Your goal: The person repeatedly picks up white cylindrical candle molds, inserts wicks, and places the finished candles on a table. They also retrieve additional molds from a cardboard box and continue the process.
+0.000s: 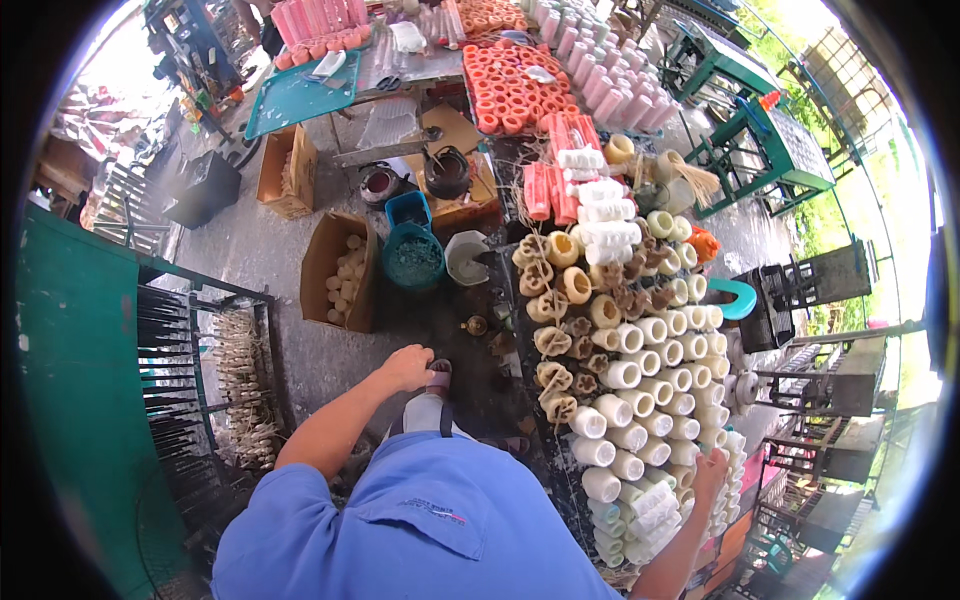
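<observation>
On the right, a dark table carries rows of hollow cream-white wax candles (628,338), lying with their round ends toward me. My right hand (711,472) reaches over the far side of these rows. Its fingers are closed at a pale candle (711,438), and the row partly hides the grip. My left hand (408,368) hangs over the floor with its fingers curled in, and nothing shows in it. Brown flower-patterned candles (552,341) line the table's left edge. Bundled white candles (655,515) lie at the near end.
Orange ring-shaped pieces (515,88) and pink cylinders (605,90) cover the far table. Left of the table stand a teal bucket (413,262), a white container (467,258) and a cardboard box (325,270) of white pieces. A green panel (75,400) and rack flank my left.
</observation>
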Demonstrator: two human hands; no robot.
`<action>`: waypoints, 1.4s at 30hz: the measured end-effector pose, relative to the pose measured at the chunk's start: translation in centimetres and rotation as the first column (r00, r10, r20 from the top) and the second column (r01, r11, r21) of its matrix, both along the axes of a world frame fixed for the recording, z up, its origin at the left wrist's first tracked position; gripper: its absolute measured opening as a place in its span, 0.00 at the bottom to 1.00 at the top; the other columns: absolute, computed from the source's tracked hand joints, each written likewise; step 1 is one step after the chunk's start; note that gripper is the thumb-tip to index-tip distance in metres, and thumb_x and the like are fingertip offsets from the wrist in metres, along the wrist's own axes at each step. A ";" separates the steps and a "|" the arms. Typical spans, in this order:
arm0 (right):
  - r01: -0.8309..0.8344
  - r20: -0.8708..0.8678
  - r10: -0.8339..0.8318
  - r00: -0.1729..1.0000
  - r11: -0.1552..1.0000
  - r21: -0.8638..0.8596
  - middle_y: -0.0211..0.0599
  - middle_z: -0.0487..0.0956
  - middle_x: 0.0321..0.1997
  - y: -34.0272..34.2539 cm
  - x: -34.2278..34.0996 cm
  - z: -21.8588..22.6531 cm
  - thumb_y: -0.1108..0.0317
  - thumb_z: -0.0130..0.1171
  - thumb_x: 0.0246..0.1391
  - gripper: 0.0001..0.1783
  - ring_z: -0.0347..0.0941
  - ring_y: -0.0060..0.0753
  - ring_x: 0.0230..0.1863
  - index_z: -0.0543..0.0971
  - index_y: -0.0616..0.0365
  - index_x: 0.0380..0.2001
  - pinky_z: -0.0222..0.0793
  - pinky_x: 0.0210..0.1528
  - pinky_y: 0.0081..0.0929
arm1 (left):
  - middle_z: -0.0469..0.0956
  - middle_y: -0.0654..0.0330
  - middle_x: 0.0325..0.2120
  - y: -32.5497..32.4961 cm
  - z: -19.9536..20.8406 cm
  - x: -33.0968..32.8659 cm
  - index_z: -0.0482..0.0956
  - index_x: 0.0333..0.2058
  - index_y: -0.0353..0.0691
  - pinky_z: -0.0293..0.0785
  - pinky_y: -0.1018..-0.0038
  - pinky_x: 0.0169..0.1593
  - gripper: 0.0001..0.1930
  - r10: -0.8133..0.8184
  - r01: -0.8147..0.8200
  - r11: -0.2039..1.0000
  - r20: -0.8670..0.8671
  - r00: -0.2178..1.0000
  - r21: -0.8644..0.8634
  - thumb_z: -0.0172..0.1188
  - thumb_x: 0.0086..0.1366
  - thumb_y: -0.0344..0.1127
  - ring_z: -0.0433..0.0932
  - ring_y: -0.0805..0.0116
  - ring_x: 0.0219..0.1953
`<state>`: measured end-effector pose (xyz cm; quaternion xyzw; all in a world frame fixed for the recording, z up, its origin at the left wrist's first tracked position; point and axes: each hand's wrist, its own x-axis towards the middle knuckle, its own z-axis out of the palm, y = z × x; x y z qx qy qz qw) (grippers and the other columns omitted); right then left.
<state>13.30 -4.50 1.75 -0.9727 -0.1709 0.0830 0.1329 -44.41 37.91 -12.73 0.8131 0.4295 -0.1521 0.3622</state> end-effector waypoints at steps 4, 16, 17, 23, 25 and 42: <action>-0.097 -0.097 0.129 0.987 0.955 0.280 0.44 0.85 0.49 9.4 -9.0 1.3 0.69 0.70 0.59 0.24 0.82 0.35 0.47 0.80 0.68 0.56 0.77 0.54 0.34 | 0.84 0.43 0.46 4.6 -3.5 -6.1 0.84 0.48 0.37 0.78 0.54 0.59 0.20 0.171 -0.171 0.985 -0.051 0.984 0.004 0.68 0.63 0.44 0.81 0.43 0.54; -0.559 -0.431 0.688 0.583 0.725 0.402 0.38 0.87 0.40 25.6 -25.9 -1.7 0.68 0.73 0.55 0.19 0.84 0.31 0.43 0.84 0.66 0.48 0.80 0.51 0.31 | 0.87 0.47 0.37 -4.2 -12.7 -18.4 0.88 0.36 0.38 0.81 0.58 0.49 0.17 0.766 -0.770 0.637 -0.112 0.634 -0.001 0.73 0.58 0.47 0.86 0.48 0.43; -0.528 -0.495 0.658 0.568 0.752 0.395 0.40 0.87 0.41 26.7 -26.1 -2.2 0.67 0.74 0.55 0.20 0.85 0.32 0.43 0.84 0.67 0.49 0.80 0.51 0.32 | 0.87 0.47 0.40 -5.3 -12.5 -19.3 0.89 0.36 0.41 0.81 0.56 0.52 0.17 0.755 -0.777 0.626 -0.201 0.624 -0.059 0.72 0.57 0.49 0.86 0.47 0.47; -0.582 -0.426 0.706 0.565 0.707 0.400 0.50 0.87 0.46 32.3 -25.1 -3.1 0.62 0.74 0.55 0.25 0.85 0.45 0.49 0.84 0.65 0.52 0.78 0.54 0.38 | 0.88 0.46 0.40 -7.9 -11.1 -22.1 0.90 0.38 0.39 0.81 0.58 0.53 0.18 0.786 -0.881 0.457 -0.409 0.464 -0.121 0.73 0.56 0.47 0.87 0.48 0.46; -0.607 -0.405 0.702 0.585 0.711 0.356 0.50 0.87 0.48 33.1 -24.8 -2.9 0.61 0.73 0.55 0.25 0.84 0.46 0.50 0.83 0.64 0.53 0.77 0.56 0.39 | 0.88 0.46 0.40 -6.6 -11.0 -22.2 0.90 0.39 0.39 0.81 0.58 0.53 0.18 0.822 -0.897 0.423 -0.362 0.440 -0.131 0.73 0.56 0.46 0.87 0.49 0.47; -0.703 -0.567 0.617 0.546 0.705 0.090 0.53 0.85 0.53 45.8 -36.0 -5.4 0.56 0.74 0.55 0.31 0.84 0.46 0.52 0.81 0.65 0.56 0.78 0.57 0.40 | 0.88 0.46 0.38 20.6 -12.8 -26.7 0.89 0.39 0.38 0.82 0.61 0.49 0.19 0.810 -0.809 0.566 -0.076 0.581 -0.156 0.72 0.60 0.49 0.87 0.50 0.43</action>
